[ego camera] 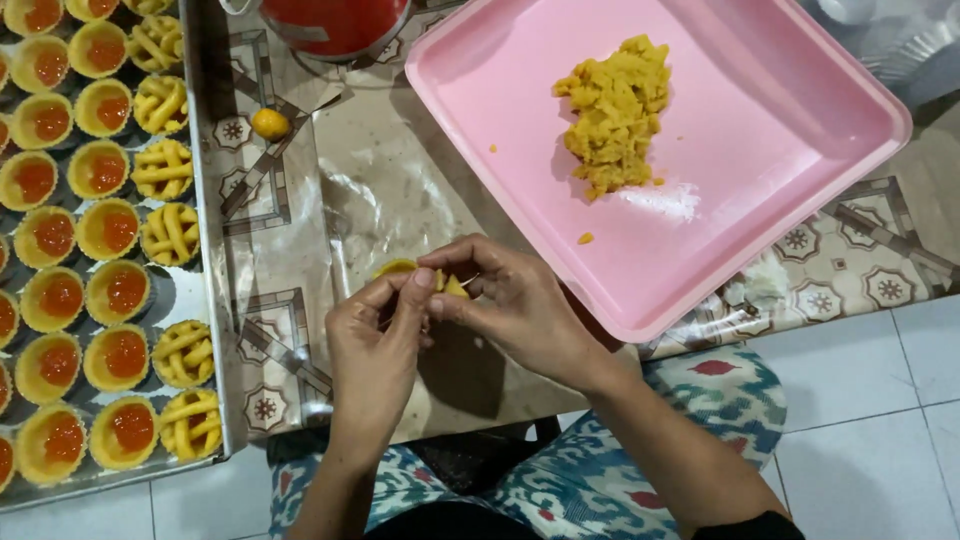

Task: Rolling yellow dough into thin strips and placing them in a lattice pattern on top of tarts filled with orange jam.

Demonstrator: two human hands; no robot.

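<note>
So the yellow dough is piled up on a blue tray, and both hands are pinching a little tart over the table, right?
Not quite. The tray is pink, not blue, as the head view shows. The rest holds: the yellow dough is piled on it, and the left hand and right hand are pinching a little tart over the table.

pale tiled floor (860, 400), patterned low table (850, 260)
</note>
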